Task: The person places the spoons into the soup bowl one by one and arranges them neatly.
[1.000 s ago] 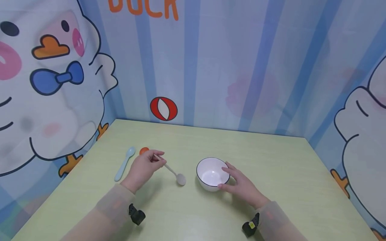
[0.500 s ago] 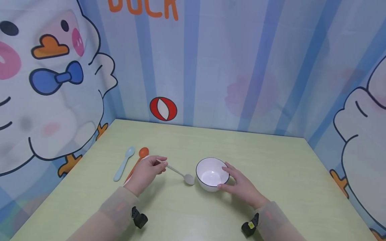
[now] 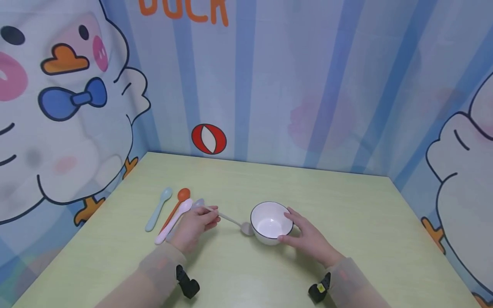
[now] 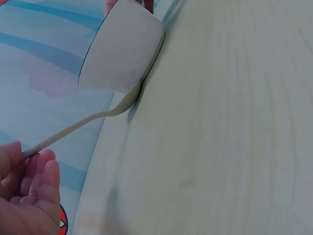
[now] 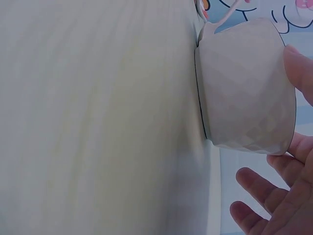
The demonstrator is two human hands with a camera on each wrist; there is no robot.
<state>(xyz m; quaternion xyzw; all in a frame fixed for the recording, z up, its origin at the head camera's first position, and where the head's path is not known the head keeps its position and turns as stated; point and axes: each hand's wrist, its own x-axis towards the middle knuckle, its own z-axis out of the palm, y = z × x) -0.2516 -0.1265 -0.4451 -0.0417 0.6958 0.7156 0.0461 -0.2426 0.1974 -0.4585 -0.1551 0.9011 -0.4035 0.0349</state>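
My left hand (image 3: 194, 227) pinches the handle end of a beige spoon (image 3: 247, 229) between thumb and fingers. The spoon slants down to the right, and its head comes right up against the lower side of a white bowl (image 3: 268, 240) with a dark rim. Upright on the table, the bowl has my right hand (image 3: 311, 238) at its right side, thumb and a finger gripping the rim. The right wrist view shows the other fingers (image 5: 261, 188) spread beside the faceted bowl wall (image 5: 244, 88). In the left wrist view, the spoon (image 4: 128, 100) reaches the bowl's base.
Left of the left hand lie a light blue spoon (image 3: 157, 211), an orange spoon (image 3: 183, 195) and a pale pink spoon (image 3: 174, 221). A greyish spoon (image 3: 198, 202) is partly hidden behind that hand. A printed cartoon backdrop (image 3: 269, 85) stands behind the pale table (image 3: 327, 192).
My left hand has moved right and slightly toward me, bringing the beige spoon's head up to the bowl and uncovering the orange and pink spoons. The right hand and bowl stay in place.
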